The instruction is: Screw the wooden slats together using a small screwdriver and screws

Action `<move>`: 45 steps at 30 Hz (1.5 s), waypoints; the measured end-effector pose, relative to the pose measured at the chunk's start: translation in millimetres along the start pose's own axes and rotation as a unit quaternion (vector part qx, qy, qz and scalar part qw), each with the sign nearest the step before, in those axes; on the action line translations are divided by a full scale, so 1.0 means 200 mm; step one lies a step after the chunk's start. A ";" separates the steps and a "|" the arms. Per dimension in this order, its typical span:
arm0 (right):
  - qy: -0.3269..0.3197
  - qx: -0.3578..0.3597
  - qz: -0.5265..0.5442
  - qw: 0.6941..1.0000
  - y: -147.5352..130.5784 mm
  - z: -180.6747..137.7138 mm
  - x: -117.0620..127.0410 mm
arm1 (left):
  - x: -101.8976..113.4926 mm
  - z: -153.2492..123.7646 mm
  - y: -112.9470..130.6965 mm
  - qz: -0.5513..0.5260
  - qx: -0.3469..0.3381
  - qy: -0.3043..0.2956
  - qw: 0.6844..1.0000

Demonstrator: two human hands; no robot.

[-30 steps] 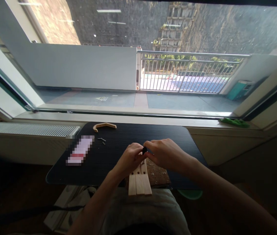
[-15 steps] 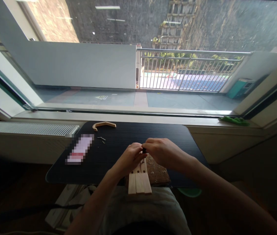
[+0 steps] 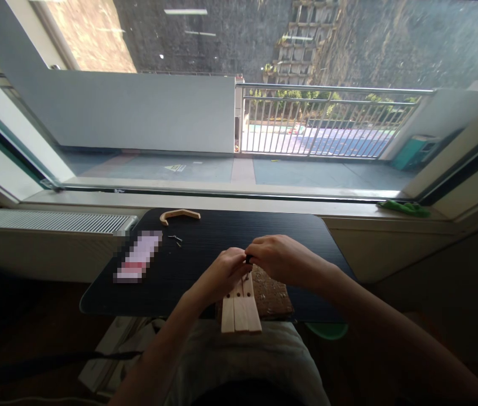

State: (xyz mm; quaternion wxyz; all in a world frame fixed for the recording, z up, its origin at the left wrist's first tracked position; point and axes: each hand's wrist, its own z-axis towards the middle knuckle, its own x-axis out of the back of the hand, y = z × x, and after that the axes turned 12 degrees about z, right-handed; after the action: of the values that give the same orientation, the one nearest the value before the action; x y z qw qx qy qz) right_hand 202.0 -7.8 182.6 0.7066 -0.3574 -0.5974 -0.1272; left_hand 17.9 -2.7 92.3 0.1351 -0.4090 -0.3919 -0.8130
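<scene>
Above the wooden slats, my right hand (image 3: 276, 256) is closed around the black handle of a small screwdriver (image 3: 248, 259). The tool stands about upright, its thin shaft pointing down at the slats. My left hand (image 3: 226, 273) is closed at the same spot, fingers pinched against the tool from the left and partly covering it. Several pale wooden slats (image 3: 241, 316) lie side by side, with a row of dark holes across them. Their near ends jut past the table edge. Under them is a brown, rough-textured block (image 3: 275, 296). My fingers hide the slats' far ends.
On the black table (image 3: 205, 239), a curved wooden piece (image 3: 180, 214) lies at the back left, with a few small screws (image 3: 175, 238) below it. A blurred pinkish item (image 3: 140, 256) lies at the left. A green cloth (image 3: 403, 208) rests on the windowsill.
My right hand has shifted very slightly up and turned a little at the handle. The left hand and the slats are nearly unmoved.
</scene>
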 end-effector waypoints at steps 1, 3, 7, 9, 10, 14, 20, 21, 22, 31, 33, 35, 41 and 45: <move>0.001 -0.001 0.001 1.000 0.00 0.00 0.00 | 0.00 0.00 0.00 -0.006 0.001 0.003 1.000; 0.001 -0.007 0.001 1.000 0.00 0.00 0.00 | 0.01 0.00 0.01 -0.021 0.007 0.010 1.000; -0.010 -0.021 -0.004 1.000 -0.02 -0.01 0.00 | 0.01 0.00 0.00 -0.068 0.040 0.012 0.997; -0.017 -0.031 -0.016 0.999 -0.02 -0.01 0.01 | 0.00 0.00 -0.01 -0.087 0.052 0.005 0.995; -0.020 -0.037 -0.024 0.999 -0.02 -0.01 0.01 | 0.00 0.00 -0.01 -0.091 0.057 0.001 0.994; -0.023 -0.044 -0.040 0.998 -0.02 0.00 0.00 | 0.00 0.02 0.00 -0.061 0.067 -0.004 0.996; -0.002 -0.055 -0.056 0.997 -0.02 0.02 -0.02 | 0.00 0.04 0.02 0.052 0.053 0.021 0.997; -0.002 -0.062 -0.059 0.996 -0.02 0.02 -0.03 | 0.00 0.04 0.02 0.068 0.049 0.024 0.996; -0.003 -0.068 -0.062 0.996 -0.02 0.02 -0.03 | 0.00 0.04 0.02 0.081 0.043 0.028 0.995; -0.046 -0.122 -0.077 0.988 -0.08 0.02 0.00 | -0.02 0.05 0.03 0.113 0.037 0.072 0.990; -0.053 -0.129 -0.076 0.987 -0.09 0.02 0.01 | -0.02 0.05 0.03 0.117 0.033 0.067 0.990; -0.057 -0.130 -0.075 0.987 -0.09 0.02 0.01 | -0.02 0.05 0.03 0.122 0.030 0.066 0.990; -0.077 -0.135 -0.087 0.984 -0.09 0.04 0.01 | -0.02 0.06 0.04 0.139 0.040 0.099 0.985; -0.066 -0.128 -0.096 0.985 -0.08 0.04 0.01 | -0.02 0.06 0.03 0.146 0.041 0.101 0.983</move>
State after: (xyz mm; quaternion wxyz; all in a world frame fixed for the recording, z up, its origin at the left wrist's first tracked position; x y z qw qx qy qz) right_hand 186.3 -14.0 190.4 0.5986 -0.3932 -0.6530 -0.2464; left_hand 30.0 0.7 97.2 0.3077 -0.3713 -0.3449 -0.8053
